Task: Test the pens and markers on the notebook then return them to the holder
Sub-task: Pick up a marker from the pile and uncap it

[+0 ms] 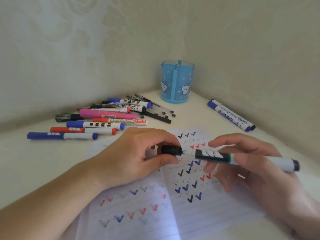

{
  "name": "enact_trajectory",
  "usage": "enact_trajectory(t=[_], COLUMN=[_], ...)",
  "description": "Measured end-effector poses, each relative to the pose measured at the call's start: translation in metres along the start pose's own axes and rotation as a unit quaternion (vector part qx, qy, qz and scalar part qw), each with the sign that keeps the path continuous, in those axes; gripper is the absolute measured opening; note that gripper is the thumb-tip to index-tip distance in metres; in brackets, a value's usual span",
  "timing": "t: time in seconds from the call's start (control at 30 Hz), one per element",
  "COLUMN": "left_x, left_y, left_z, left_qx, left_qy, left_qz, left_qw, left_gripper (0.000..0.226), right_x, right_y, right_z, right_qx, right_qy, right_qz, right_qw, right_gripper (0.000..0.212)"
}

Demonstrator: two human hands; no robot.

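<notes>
Above the open notebook (199,220), my right hand (256,170) holds a white and dark blue marker (245,157) by its barrel. My left hand (138,156) pinches the marker's black cap (171,150) at the tip end; whether the cap is seated or just off the tip is unclear. The pages carry several red, blue and black check marks. The blue see-through holder (177,82) stands in the far corner with nothing visible inside it.
A heap of markers and pens (110,116) lies at the left against the wall, with a pink one in it. One blue marker (231,115) lies apart at the right, by the right wall. Walls close in behind and on both sides.
</notes>
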State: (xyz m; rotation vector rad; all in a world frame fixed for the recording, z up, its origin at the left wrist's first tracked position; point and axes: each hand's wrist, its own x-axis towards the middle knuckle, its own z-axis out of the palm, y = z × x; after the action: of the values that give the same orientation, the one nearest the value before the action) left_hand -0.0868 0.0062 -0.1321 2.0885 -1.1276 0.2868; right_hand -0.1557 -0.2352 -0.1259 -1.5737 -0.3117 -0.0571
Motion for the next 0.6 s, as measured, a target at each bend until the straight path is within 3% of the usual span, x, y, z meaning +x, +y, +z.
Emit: enact_trajectory(t=[0.13,0.23,0.4,0.6], left_x=[0.0,0.0004,0.0014,0.0015], left_y=[0.0014,0.002,0.0038,0.0044], left_z=[0.0013,0.0024,0.0038,0.0062], left_qx=[-0.004,-0.019,-0.061,-0.059], left_qy=[0.007,0.012,0.023,0.024], left_qz=[0.018,0.021,0.013,0.013], left_qw=[1.0,1.0,0.998,0.998], left_gripper=[0.024,0.025,0.024,0.026], right_x=[0.0009,-0.0002,0.0022,0.0032], right_y=[0.0028,0.001,0.0028,0.0056], right_z=[-0.0005,0.0005,0.0016,0.0086], right_qx=[0.016,0.039,0.023,0.038], right_qy=[0.001,-0.005,-0.001,-0.043], right_qz=[-0.006,-0.019,-0.023,-0.036], right_qw=[1.0,0.999,0.999,0.998], right_gripper=[0.017,0.035,0.042,0.028])
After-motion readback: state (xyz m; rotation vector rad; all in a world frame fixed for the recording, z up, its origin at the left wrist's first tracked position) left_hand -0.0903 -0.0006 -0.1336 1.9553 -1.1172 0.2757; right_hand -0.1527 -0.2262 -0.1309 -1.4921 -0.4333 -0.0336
